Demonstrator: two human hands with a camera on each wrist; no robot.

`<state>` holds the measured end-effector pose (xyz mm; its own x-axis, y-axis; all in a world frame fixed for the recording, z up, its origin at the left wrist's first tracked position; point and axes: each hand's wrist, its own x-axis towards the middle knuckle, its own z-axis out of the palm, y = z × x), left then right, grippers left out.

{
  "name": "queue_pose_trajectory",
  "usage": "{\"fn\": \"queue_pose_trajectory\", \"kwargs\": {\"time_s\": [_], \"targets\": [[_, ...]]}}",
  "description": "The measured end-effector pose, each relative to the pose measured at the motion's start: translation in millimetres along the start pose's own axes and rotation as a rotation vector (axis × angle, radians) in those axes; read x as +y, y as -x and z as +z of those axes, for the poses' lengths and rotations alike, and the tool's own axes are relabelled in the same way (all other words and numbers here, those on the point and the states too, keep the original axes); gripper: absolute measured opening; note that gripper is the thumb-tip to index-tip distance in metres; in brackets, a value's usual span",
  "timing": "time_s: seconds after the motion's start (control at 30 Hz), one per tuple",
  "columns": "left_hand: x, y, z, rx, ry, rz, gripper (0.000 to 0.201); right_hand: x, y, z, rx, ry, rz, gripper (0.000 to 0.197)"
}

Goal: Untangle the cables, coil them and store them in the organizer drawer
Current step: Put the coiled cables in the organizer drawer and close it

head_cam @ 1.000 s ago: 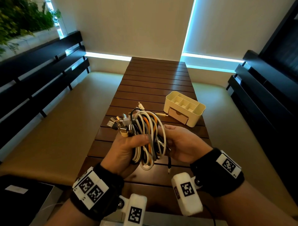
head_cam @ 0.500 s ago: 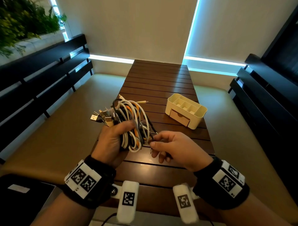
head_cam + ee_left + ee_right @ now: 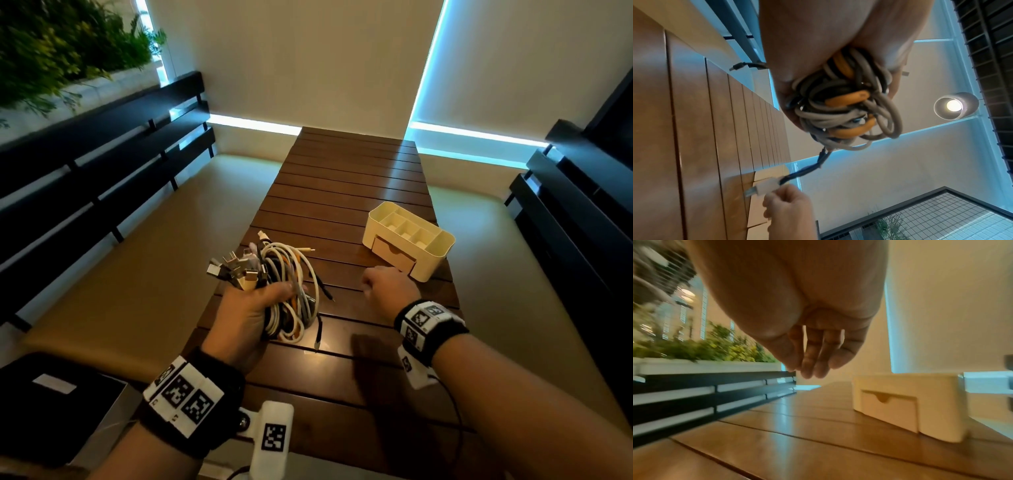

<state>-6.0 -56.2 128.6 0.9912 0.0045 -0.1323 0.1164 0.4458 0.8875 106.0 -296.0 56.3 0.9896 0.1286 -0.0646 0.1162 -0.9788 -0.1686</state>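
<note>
Head view: left hand [image 3: 246,318] grip holds cable bundle [image 3: 287,291] above worktop [image 3: 342,192]; right hand [image 3: 390,287] curled near organizer [image 3: 442,246], drawer [image 3: 394,255] closed, grip contents unclear. Risk: pulling one plug tightens the knots; dangling ends snag.

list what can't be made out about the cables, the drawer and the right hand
Number of cables in the bundle: head and left wrist views, loops overlap and the left hand covers part.
Inside of the drawer: closed front, head and right wrist views.
Right hand: in the head view its back hides the fingers; the right wrist view shows them empty.
</note>
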Motion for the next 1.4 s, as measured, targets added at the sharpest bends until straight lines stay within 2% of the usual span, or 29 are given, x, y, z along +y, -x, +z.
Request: {"fn": "queue_pose_trajectory", "kwargs": {"time_s": [0.13, 0.2, 0.27, 0.37, 0.47, 0.6, 0.77, 0.97, 1.13, 1.23, 1.4], "targets": [[4, -6, 0, 0.011, -0.025, 0.062, 0.052, 41, -31, 5, 0.068, 0.132, 0.085, 0.017], [4, -9, 3, 0.042, -0.031, 0.067, 0.047, 52, -44, 3, 0.101, 0.169, 0.149, 0.022], [4, -13, 6, 0.071, -0.044, 0.069, 0.037, 57, -55, -1, 0.122, 0.168, 0.216, 0.03], [6, -19, 9, 0.072, -0.042, 0.06, 0.035, 64, -70, -4, 0.15, 0.094, 0.294, 0.039], [10, -25, 12, 0.075, -0.025, 0.051, 0.029, 70, -84, -2, 0.114, 0.025, 0.36, 0.046], [15, -37, 17, 0.089, 0.001, 0.063, 0.031, 74, -95, 2, 0.057, -0.013, 0.452, 0.042], [20, -47, 20, 0.088, 0.004, 0.098, 0.031, 87, -94, 6, 0.087, 0.085, 0.394, 0.034], [17, -49, 18, 0.077, 0.013, 0.066, 0.029, 92, -84, 5, 0.157, -0.02, 0.378, 0.017], [12, -46, 14, 0.072, 0.017, 0.046, 0.043, 62, -67, 9, 0.137, -0.121, 0.295, 0.011], [7, -42, 11, 0.07, 0.013, 0.037, 0.046, 39, -50, 17, 0.103, -0.106, 0.174, 0.01], [1, -33, 0, 0.053, -0.026, 0.0, 0.027, 10, -21, 17, 0.069, -0.094, 0.054, 0.012]]}}
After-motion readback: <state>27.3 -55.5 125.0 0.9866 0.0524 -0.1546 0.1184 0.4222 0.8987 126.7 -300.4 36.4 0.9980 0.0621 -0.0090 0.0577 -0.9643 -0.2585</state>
